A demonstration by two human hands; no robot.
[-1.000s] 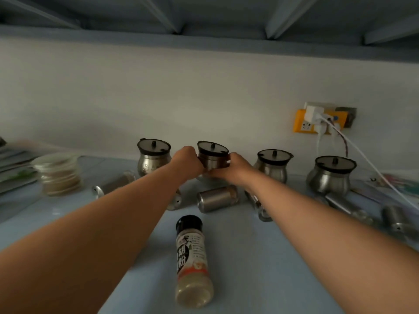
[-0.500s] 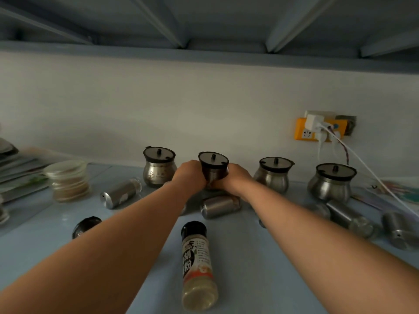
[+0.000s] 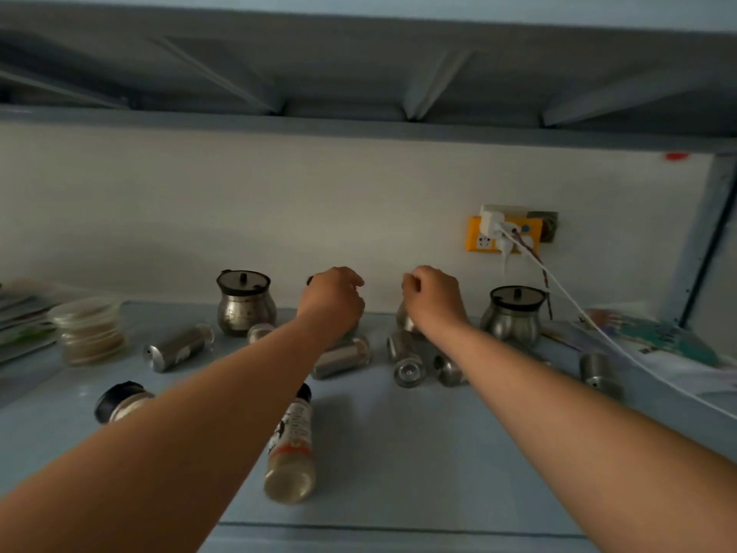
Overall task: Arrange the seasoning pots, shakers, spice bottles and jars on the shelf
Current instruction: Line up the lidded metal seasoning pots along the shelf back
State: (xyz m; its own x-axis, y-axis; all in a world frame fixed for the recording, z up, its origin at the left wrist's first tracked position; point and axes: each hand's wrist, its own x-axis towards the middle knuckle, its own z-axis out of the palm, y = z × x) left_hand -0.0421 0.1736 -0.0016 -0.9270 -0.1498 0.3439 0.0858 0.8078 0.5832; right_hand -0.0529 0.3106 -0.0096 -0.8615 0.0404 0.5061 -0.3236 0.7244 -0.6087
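Standing upright along the shelf back: steel seasoning pots, dark-lidded | left grip, right grip: arms outstretched, fingers curled, each covering one pot; cannot tell whether either is gripping it

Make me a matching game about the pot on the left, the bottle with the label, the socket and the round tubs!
1 left pot
2 labelled bottle
3 socket
4 round tubs

A lying on its side
B orange, on the wall
C upright by the wall
D stacked, far left

Pairs: 1-C, 2-A, 3-B, 4-D
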